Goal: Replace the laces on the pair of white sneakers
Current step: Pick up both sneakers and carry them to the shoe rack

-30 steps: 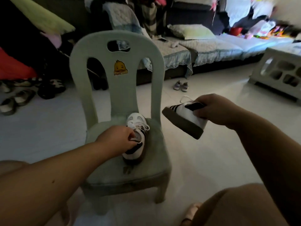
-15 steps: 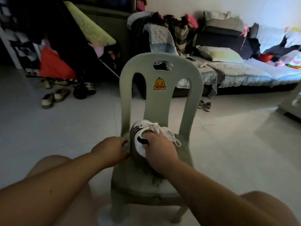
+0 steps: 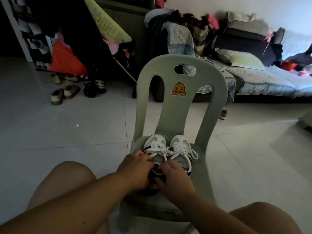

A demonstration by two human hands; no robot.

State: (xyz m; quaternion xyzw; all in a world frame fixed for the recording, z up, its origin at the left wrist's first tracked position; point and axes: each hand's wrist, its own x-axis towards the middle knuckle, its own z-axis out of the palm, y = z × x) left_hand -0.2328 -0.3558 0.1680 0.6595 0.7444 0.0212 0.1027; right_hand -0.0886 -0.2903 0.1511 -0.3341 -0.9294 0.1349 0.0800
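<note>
We're working on the left sneaker, which is sitting on the seat of the green plastic chair, toe pointing to 12 o'clock, white laces in. Our left hand and right hand are both curling fingers round its heel end, gripping it. The right sneaker is sitting right against it at 3 o'clock. Sandals are lying on the floor at 10 o'clock.

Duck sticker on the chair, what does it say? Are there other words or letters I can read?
"IWI", as it looks from here, on the tongue of the left sneaker.
"IWI" again, on the tongue of the right sneaker.
Duck sticker on the chair back: orange letters under the duck, too blurred to read.
Yellow-green sheet: faint print, too blurred to read.
</note>
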